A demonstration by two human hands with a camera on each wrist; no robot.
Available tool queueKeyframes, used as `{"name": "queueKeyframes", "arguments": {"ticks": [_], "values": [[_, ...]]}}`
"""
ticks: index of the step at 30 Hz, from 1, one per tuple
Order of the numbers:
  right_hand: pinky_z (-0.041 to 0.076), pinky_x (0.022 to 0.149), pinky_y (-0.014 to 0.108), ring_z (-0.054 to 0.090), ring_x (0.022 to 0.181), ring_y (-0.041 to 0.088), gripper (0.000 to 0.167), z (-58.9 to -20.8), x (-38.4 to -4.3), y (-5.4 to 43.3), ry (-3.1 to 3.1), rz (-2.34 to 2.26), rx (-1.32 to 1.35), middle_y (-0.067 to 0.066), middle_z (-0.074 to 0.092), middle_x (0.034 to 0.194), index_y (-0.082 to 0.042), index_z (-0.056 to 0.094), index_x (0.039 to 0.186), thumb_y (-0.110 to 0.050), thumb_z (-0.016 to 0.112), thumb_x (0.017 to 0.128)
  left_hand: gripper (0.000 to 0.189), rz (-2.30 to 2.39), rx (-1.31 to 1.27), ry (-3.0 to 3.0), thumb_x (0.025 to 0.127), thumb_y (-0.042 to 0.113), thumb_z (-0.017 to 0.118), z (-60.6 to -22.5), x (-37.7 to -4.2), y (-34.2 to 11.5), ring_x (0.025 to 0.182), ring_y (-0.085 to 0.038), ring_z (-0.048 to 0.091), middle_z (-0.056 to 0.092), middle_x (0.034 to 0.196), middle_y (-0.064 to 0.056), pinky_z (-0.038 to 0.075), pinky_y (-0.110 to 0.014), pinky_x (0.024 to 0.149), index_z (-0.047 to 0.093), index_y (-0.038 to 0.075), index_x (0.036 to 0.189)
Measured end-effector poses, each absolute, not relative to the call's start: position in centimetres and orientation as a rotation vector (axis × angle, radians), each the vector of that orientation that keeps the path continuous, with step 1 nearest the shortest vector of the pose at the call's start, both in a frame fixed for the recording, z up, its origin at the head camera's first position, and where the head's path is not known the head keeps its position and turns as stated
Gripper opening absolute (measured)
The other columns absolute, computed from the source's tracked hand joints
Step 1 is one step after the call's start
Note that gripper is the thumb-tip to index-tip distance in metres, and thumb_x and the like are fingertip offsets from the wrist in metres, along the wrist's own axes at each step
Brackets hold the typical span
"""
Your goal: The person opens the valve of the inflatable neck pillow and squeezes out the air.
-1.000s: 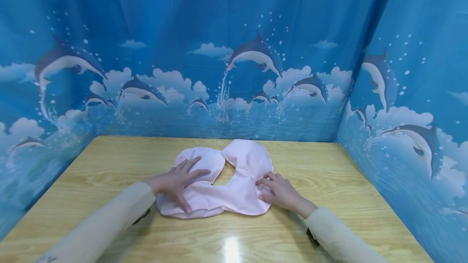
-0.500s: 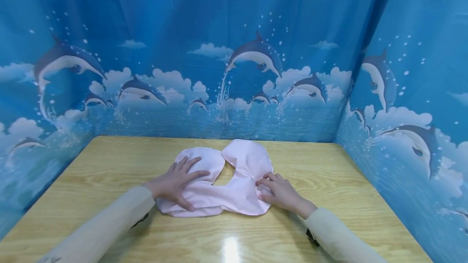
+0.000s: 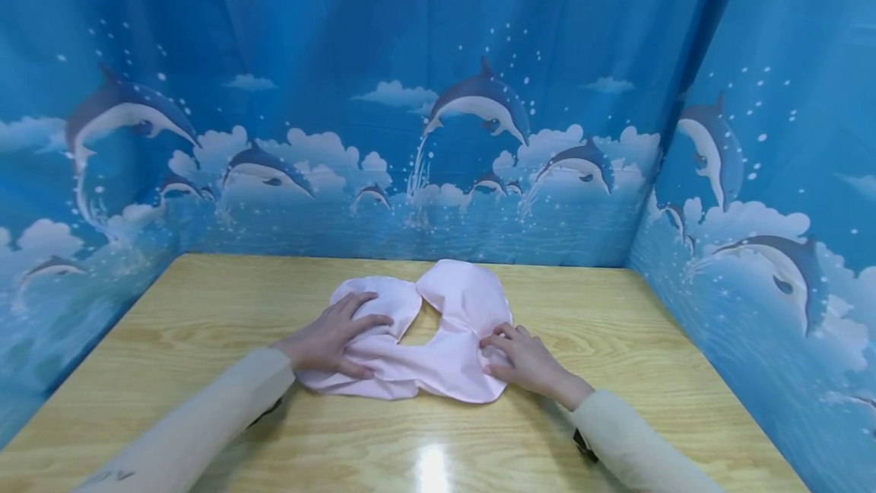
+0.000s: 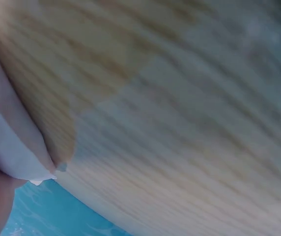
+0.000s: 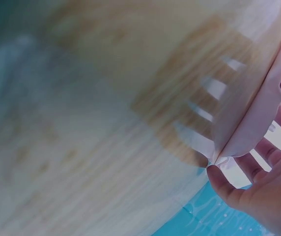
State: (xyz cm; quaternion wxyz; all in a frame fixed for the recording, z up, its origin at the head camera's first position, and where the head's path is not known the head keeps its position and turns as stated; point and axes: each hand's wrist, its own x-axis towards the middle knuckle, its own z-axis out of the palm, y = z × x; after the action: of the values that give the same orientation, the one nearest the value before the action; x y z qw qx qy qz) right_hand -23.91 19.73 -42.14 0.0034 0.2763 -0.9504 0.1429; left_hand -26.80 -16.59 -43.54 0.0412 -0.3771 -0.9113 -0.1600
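Note:
A pink U-shaped cloth (image 3: pixel 438 360), with two rounded lobes and a gap between them, lies on the table in the head view. My left hand (image 3: pixel 335 337) rests on its left side, fingers spread forward and thumb lower down, where the fabric wrinkles. At the right edge, my right hand (image 3: pixel 530 364) touches the cloth with bent, separated fingers. The right wrist view shows that hand's thumb (image 5: pixel 221 184) at the hem, with the other fingers along the fabric. In the left wrist view the cloth (image 4: pixel 13 137) hangs at the left edge, and most of the left hand is out of frame.
The wood-grain table (image 3: pixel 588 310) carries the cloth near its middle. Behind it and along the right side hang blue curtains (image 3: pixel 342 112) printed with dolphins. A bright reflection shows at the front of the tabletop.
My left thumb has drawn inward toward the fingers, pulling the cloth's lower left edge up and wrinkling it. The left fingers are closer together. My right hand has stayed in place.

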Motion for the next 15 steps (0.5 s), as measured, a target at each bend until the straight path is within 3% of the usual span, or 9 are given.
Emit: {"name": "queueKeyframes", "arguments": {"ticks": [7, 15], "values": [[0.039, 0.069, 0.036, 0.045, 0.093, 0.02, 0.032, -42.13, -23.92, 19.72, -2.984, 0.447, 0.863, 0.004, 0.052, 0.111, -0.02, 0.061, 0.111, -0.036, 0.065, 0.083, 0.073, -0.507, -1.095, -2.82, 0.069, 0.071, 0.058, -43.83, -27.22, -16.43, 0.137, -0.032, 0.019, 0.021, 0.149, -0.009, 0.025, -0.057, 0.105, 0.04, 0.042, 0.132], [0.039, 0.069, 0.037, 0.046, 0.094, 0.02, 0.032, -42.16, -23.94, 19.75, -2.981, 0.44, 0.866, 0.004, 0.052, 0.112, -0.021, 0.061, 0.111, -0.036, 0.064, 0.083, 0.061, -0.465, -1.095, -2.754, 0.074, 0.059, 0.063, -43.89, -27.4, -16.14, 0.132, -0.036, 0.027, 0.029, 0.144, -0.012, 0.031, -0.057, 0.101, 0.045, 0.038, 0.129]]}}
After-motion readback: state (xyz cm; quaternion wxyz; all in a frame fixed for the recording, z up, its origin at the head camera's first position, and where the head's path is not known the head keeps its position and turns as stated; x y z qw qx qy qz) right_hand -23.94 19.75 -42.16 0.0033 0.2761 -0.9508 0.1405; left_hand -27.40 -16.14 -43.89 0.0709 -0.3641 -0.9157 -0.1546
